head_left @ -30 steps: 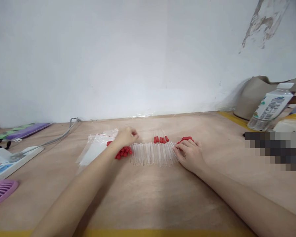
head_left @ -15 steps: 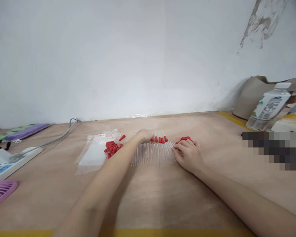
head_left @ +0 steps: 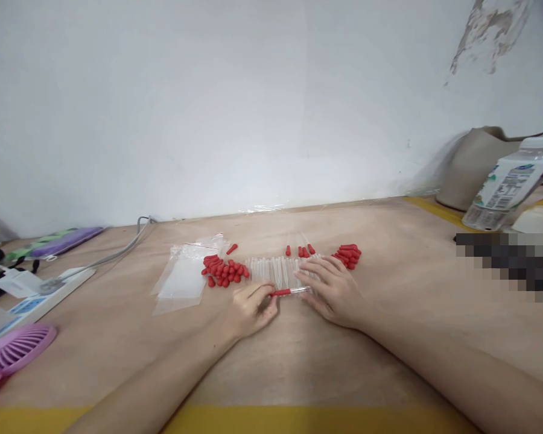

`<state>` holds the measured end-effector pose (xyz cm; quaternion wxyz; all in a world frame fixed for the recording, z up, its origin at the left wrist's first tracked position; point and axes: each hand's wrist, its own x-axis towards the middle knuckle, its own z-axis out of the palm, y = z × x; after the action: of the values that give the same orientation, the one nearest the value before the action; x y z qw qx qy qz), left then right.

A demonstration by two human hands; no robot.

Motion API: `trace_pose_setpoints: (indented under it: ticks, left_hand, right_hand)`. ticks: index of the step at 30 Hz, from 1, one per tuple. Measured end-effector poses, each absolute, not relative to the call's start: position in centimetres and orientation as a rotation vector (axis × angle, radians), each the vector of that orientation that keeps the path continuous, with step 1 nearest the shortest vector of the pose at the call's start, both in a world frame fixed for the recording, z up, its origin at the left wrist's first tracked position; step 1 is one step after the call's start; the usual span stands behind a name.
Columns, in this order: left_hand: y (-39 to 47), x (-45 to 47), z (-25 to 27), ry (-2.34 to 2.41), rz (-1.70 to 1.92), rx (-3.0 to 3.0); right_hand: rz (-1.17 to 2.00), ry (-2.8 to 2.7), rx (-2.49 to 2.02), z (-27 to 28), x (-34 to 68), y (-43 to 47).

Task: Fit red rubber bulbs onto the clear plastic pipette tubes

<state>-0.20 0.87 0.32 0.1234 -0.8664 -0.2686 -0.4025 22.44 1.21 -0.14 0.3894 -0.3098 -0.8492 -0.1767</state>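
Observation:
My left hand (head_left: 250, 309) pinches the red bulb end of a clear dropper (head_left: 289, 292) that lies sideways in front of a row of clear tubes (head_left: 276, 269). My right hand (head_left: 332, 288) rests on the row's right part, its fingers touching the dropper's glass end. A pile of red rubber bulbs (head_left: 224, 270) lies left of the row. A second red pile (head_left: 348, 254) sits to the right, and a few capped droppers (head_left: 300, 250) lie behind the row.
Clear zip bags (head_left: 184, 277) lie left of the bulbs. A white power strip (head_left: 49, 288) with a grey cable and a purple fan (head_left: 15, 348) are at the far left. A bottle (head_left: 507, 187) and a beige bag (head_left: 473, 166) stand at the right.
My left hand came back from behind the tube row to the near side and now pinches a red-capped dropper. My right hand slid left along the tubes.

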Motion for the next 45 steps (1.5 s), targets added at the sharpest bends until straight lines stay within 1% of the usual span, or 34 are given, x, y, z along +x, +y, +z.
trace_pose_setpoints:
  ticks: [4, 7, 11, 16, 22, 36, 45]
  left_hand:
    - [0.8, 0.2, 0.1, -0.816, -1.236, -2.55]
    - [1.0, 0.7, 0.3, -0.84, -1.17, -2.57]
    - [1.2, 1.2, 0.0, -0.72, -1.03, -2.626]
    - [1.3, 1.5, -0.3, -0.627, -1.033, -2.631]
    - [0.8, 1.5, 0.4, -0.556, -0.983, -2.659]
    - [0.0, 0.8, 0.6, -0.697, -0.929, -2.847]
    - [0.0, 0.4, 0.4, -0.649, -0.943, -2.844]
  right_hand:
    - [-0.424, -2.18, -0.762, -0.5, 21.9, 1.3]
    - [-0.377, -2.166, -0.745, -0.6, 21.7, 1.1]
    - [-0.301, -2.223, -0.711, -0.6, 21.5, 0.6]
    - [-0.244, -2.229, -0.651, -0.8, 21.3, 0.7]
    - [-0.189, -2.242, -0.517, -0.7, 21.3, 0.8]
    - [-0.335, -2.286, -0.466, -0.6, 21.4, 0.2]
    - [-0.452, -2.213, -0.432, -0.9, 22.0, 0.1]
